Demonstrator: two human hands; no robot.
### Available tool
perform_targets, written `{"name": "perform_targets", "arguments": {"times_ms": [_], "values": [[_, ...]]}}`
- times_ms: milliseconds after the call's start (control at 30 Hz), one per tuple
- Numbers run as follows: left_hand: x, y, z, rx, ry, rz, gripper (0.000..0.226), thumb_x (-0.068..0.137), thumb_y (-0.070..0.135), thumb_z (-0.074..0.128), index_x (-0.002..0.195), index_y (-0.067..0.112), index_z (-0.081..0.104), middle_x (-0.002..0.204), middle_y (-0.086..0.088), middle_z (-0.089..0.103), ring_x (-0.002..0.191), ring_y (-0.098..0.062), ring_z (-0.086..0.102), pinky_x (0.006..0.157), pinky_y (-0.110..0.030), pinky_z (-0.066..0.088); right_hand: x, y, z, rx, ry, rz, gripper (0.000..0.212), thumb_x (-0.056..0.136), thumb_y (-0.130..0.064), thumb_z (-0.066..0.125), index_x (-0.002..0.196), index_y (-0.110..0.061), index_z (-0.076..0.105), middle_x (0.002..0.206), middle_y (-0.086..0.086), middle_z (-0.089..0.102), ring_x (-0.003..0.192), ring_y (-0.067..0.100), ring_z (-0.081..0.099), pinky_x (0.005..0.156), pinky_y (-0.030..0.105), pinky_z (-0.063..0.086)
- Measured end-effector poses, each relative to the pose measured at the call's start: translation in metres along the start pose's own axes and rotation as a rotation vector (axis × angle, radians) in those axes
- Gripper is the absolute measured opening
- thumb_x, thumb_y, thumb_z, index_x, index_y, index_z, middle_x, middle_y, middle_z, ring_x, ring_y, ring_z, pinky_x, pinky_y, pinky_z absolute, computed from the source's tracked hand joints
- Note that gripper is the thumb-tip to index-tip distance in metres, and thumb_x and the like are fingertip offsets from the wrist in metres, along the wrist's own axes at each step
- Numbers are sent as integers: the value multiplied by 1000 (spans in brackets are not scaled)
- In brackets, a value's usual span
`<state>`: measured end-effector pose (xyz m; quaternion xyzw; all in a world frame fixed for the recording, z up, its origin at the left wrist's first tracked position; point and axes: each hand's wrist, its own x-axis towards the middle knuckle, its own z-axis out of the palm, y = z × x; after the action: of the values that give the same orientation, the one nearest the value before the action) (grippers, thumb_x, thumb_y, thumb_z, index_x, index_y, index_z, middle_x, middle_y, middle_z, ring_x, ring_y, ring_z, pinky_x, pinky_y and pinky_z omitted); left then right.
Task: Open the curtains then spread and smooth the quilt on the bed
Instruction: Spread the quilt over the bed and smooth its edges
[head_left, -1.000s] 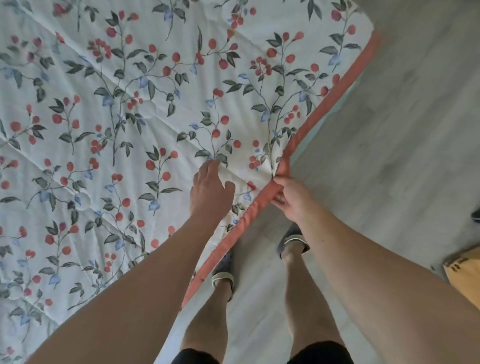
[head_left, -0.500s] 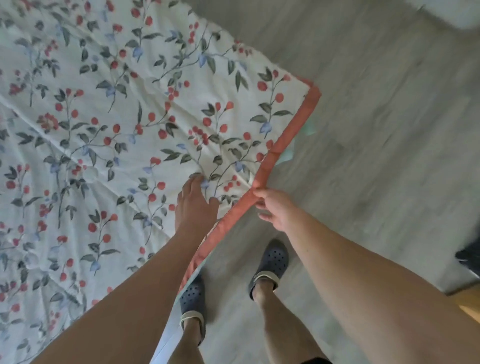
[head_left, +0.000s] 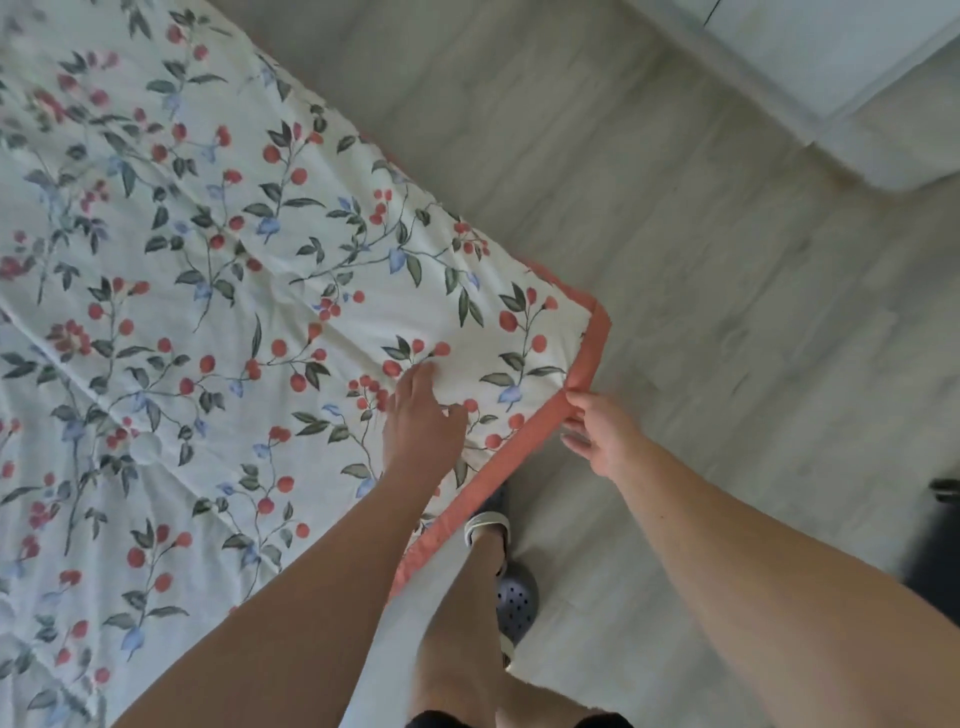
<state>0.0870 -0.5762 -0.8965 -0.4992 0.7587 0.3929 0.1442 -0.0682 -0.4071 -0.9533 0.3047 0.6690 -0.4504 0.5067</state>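
The coral border (head_left: 524, 447) of the quilt (head_left: 218, 322) is pinched by the right hand (head_left: 602, 436) near the corner, while the left hand (head_left: 423, 421) is laid flat, fingers spread, on the floral top; the edge is best drawn taut as the palm is swept outward; beyond, pale wood-look floor (head_left: 675, 270) and a white skirting (head_left: 769, 98) are seen

One quilt (head_left: 218, 322) is lying spread across the left of the frame, carrying one coral border band (head_left: 524, 441) along its near edge. Two hands are showing, the left hand (head_left: 423, 421) and the right hand (head_left: 602, 434), along with two bare legs below them. Two perforated clogs appear to be showing, one (head_left: 517, 605) clearly and the other (head_left: 488, 512) lying partly hidden behind the border.
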Motion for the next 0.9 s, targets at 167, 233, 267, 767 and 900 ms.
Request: {"name": "perform_targets", "arguments": {"times_ms": [167,233,267,767,900], "values": [[23,29,-19,-89,-13,-50,59,92,22,58,149,29,40,158,4,38,144,-26,39,113,-44,39,6,-66,16,152,-76,-20,28,104,-36,64,128,-21,68,119,6,79,112,24,72,102,45,55],[38,36,-30,-105,-5,-77,64,94,23,57,154,25,36,157,2,39,141,-26,41,111,-44,39,17,-86,12,63,12,2,30,104,-29,66,131,-17,67,120,7,77,110,24,71,96,43,56],[42,40,-33,-99,-7,-76,67,95,24,56,157,23,33,159,1,37,143,-27,40,114,-44,37,21,-89,5,6,83,14,31,102,-23,68,132,-14,67,117,7,77,106,24,72,87,41,58],[126,105,-54,-213,-13,-416,85,97,38,57,166,27,9,172,0,16,152,-35,30,118,-52,34,69,-232,69,-870,-261,109,59,85,-56,82,117,-7,77,117,21,78,104,34,75,104,46,55],[140,130,-41,-178,4,-570,89,96,42,56,165,22,3,173,-8,9,155,-37,19,120,-56,28,85,-261,76,-1078,-399,-43,23,99,-29,70,92,-7,74,88,14,79,80,27,73,74,34,54]]}}
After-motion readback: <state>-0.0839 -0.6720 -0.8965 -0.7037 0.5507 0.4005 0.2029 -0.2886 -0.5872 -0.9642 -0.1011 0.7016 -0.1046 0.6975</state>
